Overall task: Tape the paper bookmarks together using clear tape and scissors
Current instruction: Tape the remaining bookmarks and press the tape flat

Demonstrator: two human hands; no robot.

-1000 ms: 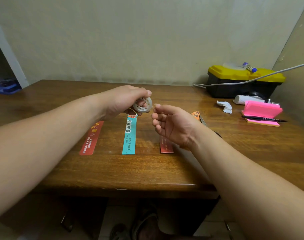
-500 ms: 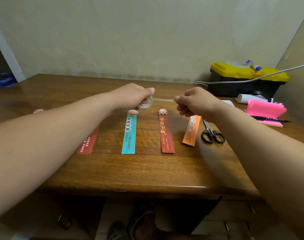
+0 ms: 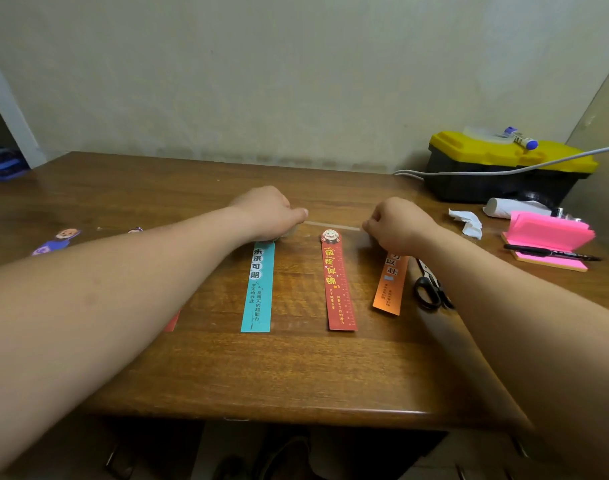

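At the far middle of the table (image 3: 227,368), in the head view, the two hands are stretching a strip of clear tape (image 3: 332,225) level across the tops of the bookmarks. The left hand (image 3: 268,213) is curling its fingers down around the tape roll, which is hidden beneath them, so the roll is serving as an anchor. The right hand (image 3: 396,223) is pinching the free end, holding the strip taut so it is not sagging onto the wood. The strip is passing just beyond the head of the red bookmark (image 3: 339,289), which is lying between the teal bookmark (image 3: 258,289) and the orange bookmark (image 3: 389,285), side by side but apart. The scissors (image 3: 429,289) are lying just right of the orange bookmark, partly under the right forearm, probably there for the cut. Judged stage: the tape is drawn out, not yet cut or pressed down.
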